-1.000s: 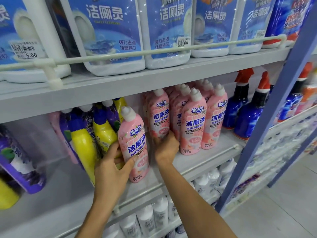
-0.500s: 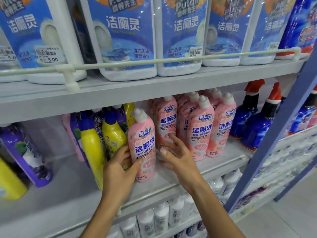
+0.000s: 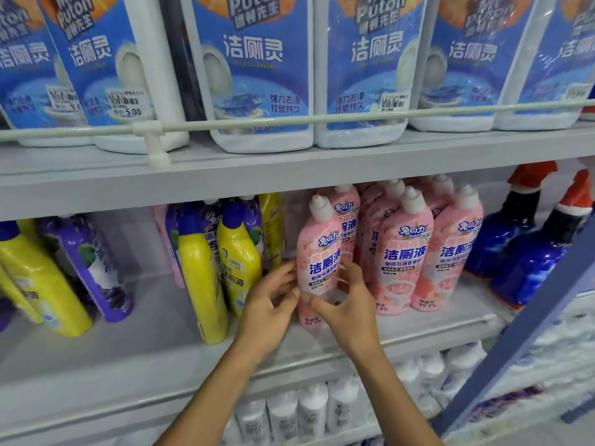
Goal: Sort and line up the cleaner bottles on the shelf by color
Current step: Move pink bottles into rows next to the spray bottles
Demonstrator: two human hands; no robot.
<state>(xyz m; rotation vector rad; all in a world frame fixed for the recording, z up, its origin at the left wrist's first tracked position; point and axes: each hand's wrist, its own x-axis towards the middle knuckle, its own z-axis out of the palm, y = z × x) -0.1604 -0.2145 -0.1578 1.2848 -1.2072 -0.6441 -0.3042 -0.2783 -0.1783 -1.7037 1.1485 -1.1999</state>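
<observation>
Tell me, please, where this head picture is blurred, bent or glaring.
Head view: the purple bottle is blurred; the wide lens bows the shelf rail; glare spots sit on the blue spray bottles; the front pink bottle has a sharp label.

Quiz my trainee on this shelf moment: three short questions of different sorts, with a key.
1. True or false: the left hand and the right hand both hold the front pink bottle.
2. What stands just left of that bottle? A) yellow bottles B) green cans C) cardboard boxes
3. Fill in: the blue spray bottles have ___ trigger heads.
Key: 1 true; 2 A; 3 red.
</observation>
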